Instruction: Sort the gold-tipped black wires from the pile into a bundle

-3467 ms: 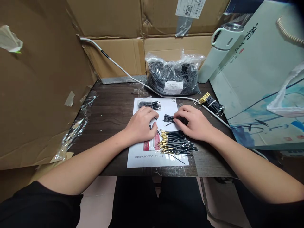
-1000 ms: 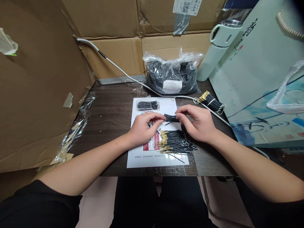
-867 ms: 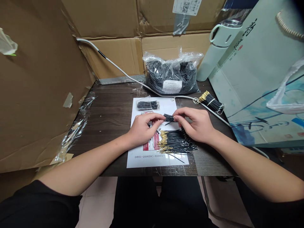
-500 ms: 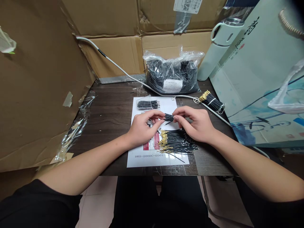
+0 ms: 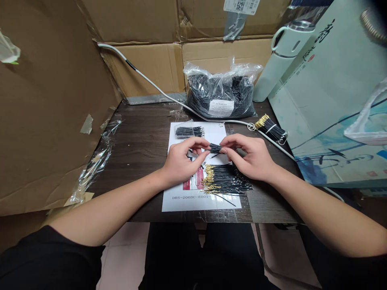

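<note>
Between my two hands lies a small bunch of thin black tubes (image 5: 215,148), held level above the paper. My left hand (image 5: 186,159) pinches its left end between thumb and fingers. At its right end, the thumb and fingers of my right hand (image 5: 249,156) are closed on it. Just below sits a pile of short black wires (image 5: 228,180) with gold terminals on their left ends. Behind my left hand is a clear plastic container (image 5: 190,131) of black pieces. The printed sheet (image 5: 184,204) lies under these things, partly hidden by my left hand.
A clear bag of black tubes (image 5: 208,90) stands at the back, with a white cable (image 5: 154,83) running before it. At right are a tied wire bundle (image 5: 272,128), a pale green bottle (image 5: 275,68) and a large paper bag (image 5: 338,100). Cardboard (image 5: 51,100) walls the left.
Both hands stay on the bunch with almost no movement. The whole view has shifted slightly.
</note>
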Tool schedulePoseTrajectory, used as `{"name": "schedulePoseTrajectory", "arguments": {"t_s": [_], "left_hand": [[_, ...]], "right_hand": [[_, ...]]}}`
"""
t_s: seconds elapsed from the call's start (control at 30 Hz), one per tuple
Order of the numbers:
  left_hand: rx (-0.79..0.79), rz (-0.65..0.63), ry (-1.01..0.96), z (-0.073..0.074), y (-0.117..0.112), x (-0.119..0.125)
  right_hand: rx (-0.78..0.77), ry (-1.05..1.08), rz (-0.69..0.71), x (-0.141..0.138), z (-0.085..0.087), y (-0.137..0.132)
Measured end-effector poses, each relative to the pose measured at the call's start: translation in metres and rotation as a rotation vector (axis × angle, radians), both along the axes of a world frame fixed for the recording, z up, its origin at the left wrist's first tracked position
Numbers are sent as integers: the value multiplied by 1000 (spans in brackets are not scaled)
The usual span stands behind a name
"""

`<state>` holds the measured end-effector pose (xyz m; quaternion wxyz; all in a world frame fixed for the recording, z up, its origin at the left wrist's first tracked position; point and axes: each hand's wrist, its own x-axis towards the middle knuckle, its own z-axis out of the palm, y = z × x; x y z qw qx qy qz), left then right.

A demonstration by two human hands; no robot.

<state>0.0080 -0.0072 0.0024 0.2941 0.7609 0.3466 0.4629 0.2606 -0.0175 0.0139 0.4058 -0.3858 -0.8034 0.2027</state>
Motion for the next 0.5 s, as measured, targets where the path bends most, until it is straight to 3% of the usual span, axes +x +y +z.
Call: {"name": "schedulePoseTrajectory", "arguments": {"t_s": [0.5], "left_hand": [[56, 11, 24, 2, -1, -1]], "right_hand": [[28, -24, 6, 0, 1, 0]]}}
